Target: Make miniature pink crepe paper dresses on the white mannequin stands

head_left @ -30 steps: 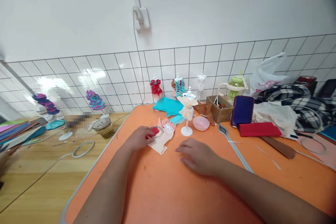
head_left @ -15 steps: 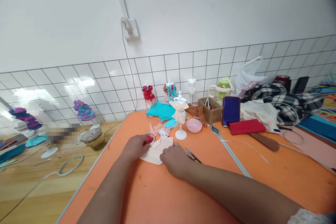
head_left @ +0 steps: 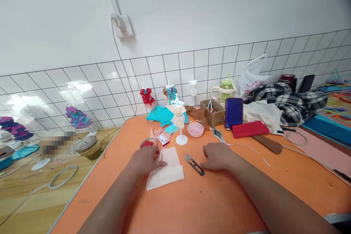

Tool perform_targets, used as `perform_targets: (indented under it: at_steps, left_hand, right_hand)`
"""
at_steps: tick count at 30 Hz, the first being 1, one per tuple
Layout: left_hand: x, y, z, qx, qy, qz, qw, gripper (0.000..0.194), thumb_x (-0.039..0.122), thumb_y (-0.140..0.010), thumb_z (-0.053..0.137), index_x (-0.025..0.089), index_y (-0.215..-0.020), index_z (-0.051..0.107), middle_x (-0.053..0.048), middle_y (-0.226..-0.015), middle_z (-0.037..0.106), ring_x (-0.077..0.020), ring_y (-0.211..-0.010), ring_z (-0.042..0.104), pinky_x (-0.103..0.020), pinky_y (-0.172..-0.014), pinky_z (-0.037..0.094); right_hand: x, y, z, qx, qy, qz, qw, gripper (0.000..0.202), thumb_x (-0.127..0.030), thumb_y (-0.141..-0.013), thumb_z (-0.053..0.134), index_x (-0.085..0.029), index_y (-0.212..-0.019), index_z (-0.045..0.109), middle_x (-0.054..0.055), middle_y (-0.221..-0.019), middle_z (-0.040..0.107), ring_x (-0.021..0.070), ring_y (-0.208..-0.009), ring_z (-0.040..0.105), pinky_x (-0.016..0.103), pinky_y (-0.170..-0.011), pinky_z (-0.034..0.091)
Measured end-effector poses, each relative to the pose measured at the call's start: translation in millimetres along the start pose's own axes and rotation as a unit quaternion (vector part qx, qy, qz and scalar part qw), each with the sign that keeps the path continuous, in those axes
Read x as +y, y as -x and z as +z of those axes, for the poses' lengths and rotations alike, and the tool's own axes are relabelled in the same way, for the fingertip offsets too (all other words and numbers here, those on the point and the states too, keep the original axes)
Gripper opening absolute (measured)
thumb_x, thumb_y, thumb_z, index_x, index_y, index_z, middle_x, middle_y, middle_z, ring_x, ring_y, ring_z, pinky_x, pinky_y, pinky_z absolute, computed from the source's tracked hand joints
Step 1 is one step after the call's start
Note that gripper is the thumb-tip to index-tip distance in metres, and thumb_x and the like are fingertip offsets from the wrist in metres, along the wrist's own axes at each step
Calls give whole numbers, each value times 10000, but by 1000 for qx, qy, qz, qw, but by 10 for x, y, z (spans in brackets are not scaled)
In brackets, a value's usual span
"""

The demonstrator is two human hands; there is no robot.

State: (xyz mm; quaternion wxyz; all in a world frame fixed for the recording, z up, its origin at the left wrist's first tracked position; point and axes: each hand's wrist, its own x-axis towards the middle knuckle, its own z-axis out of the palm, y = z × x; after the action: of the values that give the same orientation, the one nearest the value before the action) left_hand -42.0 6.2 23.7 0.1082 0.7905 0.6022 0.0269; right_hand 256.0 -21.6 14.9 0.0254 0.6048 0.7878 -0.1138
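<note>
On the orange table lies a pale cream cloth, its lower part folded over. My left hand rests on the cloth's left side, thumb and fingers apart. Right of the cloth, my right hand is on the table with its fingers apart, thumb tip close to the handle of small black thread snips. Behind the cloth stands a white mini dress form with a cream bow-like piece. A round ring with red material and a white-and-red label card sit beyond my left hand.
Behind are turquoise fabric, a pink bowl, a cardboard box, a blue phone and folded red cloth. More dressed forms stand by the wall. A glass jar is on the wooden surface at left.
My right hand has left the cloth and moved right, beside the snips. The cloth now lies with its lower part folded, my left hand still on it. The view has shifted slightly.
</note>
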Motion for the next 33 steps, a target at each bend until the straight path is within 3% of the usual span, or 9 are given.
perform_targets:
  at_steps: [4,9,13,15,17,21,24,30,33]
  left_hand:
    - [-54,-103,149,-35,94,8,995,207,425,-746,553,222,-775,582,-16,-774,653,-196,-690,610,-262,-532,385]
    - [13,-105,100,218,168,-37,961,260,457,-859,445,227,-889,563,-14,-851,685,-180,-748,650,-262,-608,491]
    - [113,54,37,340,68,199,917,180,334,-880,480,229,-984,581,-55,-1011,707,-186,-922,666,-269,-764,522]
    - [188,115,65,289,18,351,890,166,264,-884,474,221,-996,590,-69,-1059,702,-183,-989,652,-282,-841,507]
    - [285,129,139,200,24,409,890,221,288,-896,453,212,-1053,588,-82,-1060,700,-190,-1002,646,-304,-869,500]
    - [468,58,352,43,140,396,907,398,432,-931,329,206,-961,656,-84,-1000,712,-215,-1019,626,-348,-934,466]
    - [524,11,473,-6,207,326,922,378,425,-919,378,205,-859,680,-67,-980,709,-195,-939,635,-308,-836,498]
    - [491,11,470,-11,260,352,899,262,318,-797,527,213,-1002,650,-68,-1072,666,-216,-985,606,-326,-861,484]
    - [441,-12,435,15,228,303,925,276,224,-823,451,214,-1027,637,-52,-1070,662,-194,-986,602,-307,-867,481]
  right_hand:
    - [90,-28,-28,-26,10,14,1000,214,-313,-723,587,-186,-875,668,116,-937,681,261,-844,626,293,-608,382]
    - [10,-89,32,16,-5,15,1000,301,-398,-823,487,-198,-991,637,121,-1045,658,269,-956,604,316,-693,396]
    - [-80,-117,126,13,-19,-7,1000,261,-399,-810,514,-241,-986,623,67,-1007,676,237,-893,624,290,-664,395]
    - [-37,-138,130,13,-8,11,1000,230,-335,-845,467,-221,-952,636,86,-961,686,248,-870,630,295,-647,396]
    - [65,-155,93,16,6,33,999,234,-285,-863,441,-199,-939,645,110,-953,689,263,-872,633,303,-641,399]
    - [234,-130,-41,29,29,76,996,214,-143,-818,476,-163,-922,663,145,-960,687,277,-876,638,306,-641,400]
    - [150,-74,-98,63,37,86,994,246,-93,-807,468,-129,-964,653,173,-1014,664,280,-925,622,313,-675,398]
    - [-256,-16,89,52,-79,-208,974,186,-198,-797,509,-233,-903,658,5,-908,686,154,-839,598,230,-644,352]
    - [-345,-8,247,14,-81,-237,968,177,-178,-736,525,-222,-850,653,-1,-838,684,148,-725,586,232,-552,295]
